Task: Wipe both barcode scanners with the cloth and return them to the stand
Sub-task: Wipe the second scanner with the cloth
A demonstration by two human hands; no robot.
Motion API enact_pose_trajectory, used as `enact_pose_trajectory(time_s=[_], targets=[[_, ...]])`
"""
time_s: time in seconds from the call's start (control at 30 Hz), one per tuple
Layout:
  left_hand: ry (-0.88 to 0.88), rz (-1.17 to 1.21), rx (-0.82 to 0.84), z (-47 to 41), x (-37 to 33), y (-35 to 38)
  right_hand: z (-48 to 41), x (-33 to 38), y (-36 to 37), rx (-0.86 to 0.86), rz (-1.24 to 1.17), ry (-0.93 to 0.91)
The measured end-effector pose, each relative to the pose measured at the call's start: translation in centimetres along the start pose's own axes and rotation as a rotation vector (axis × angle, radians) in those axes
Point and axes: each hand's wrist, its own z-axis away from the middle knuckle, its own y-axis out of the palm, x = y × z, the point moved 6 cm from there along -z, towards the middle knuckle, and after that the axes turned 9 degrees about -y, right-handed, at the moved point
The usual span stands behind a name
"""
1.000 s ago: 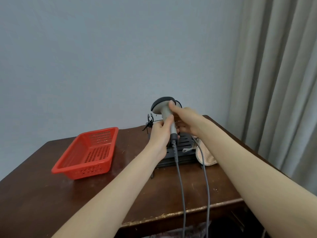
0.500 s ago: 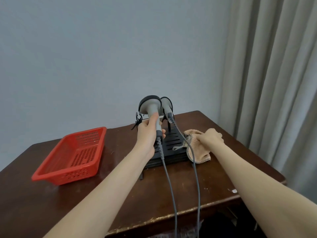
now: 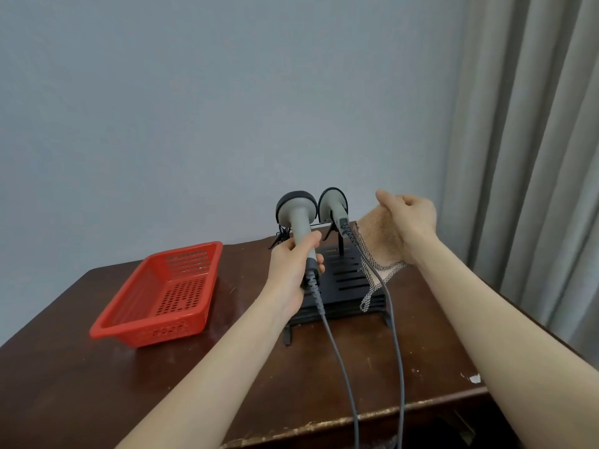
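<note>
1. View from head height, down over two bare forearms to a dark wooden table point(image 3: 97, 384).
2. Left hand point(image 3: 293, 270): fingers and thumb wrapped round the handle of a grey scanner point(image 3: 296, 218), held upright over the left part of the black stand point(image 3: 346, 280), with its cable point(image 3: 340, 358) trailing off the table's near edge.
3. Second scanner point(image 3: 332, 205): propped on the stand's rear post, just right of the held one, with the other cable point(image 3: 397, 335) also running to the near edge.
4. Right hand point(image 3: 408, 218): raised above the stand's right side, fingers closed round a tan cloth point(image 3: 379, 244) that hangs down, checked border loose.
5. Red plastic basket point(image 3: 162, 293): on the table, left of the stand, not touching it.
6. Behind: pale wall point(image 3: 227, 108); grey curtain point(image 3: 534, 157) at right.
</note>
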Motion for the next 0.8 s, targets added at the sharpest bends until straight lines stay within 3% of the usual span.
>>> enact_pose_trajectory(time_s=[0.13, 0.37, 0.5, 0.8], targets=[[0.001, -0.004, 0.036, 0.3, 0.0, -0.3, 0.1, 3.2, 1.2, 0.036, -0.042, -0.146], [0.084, -0.046, 0.072, 1.1, -0.3, -0.6, 2.0, 6.9, 5.6, 0.182, 0.184, -0.485], [0.13, -0.045, 0.098, 2.0, -0.4, 0.3, 4.7, 7.4, 8.5, 0.347, 0.097, -0.507], [0.145, 0.061, 0.135, 2.7, -0.8, 0.5, 7.4, 7.8, 8.4, 0.278, 0.005, -0.71]])
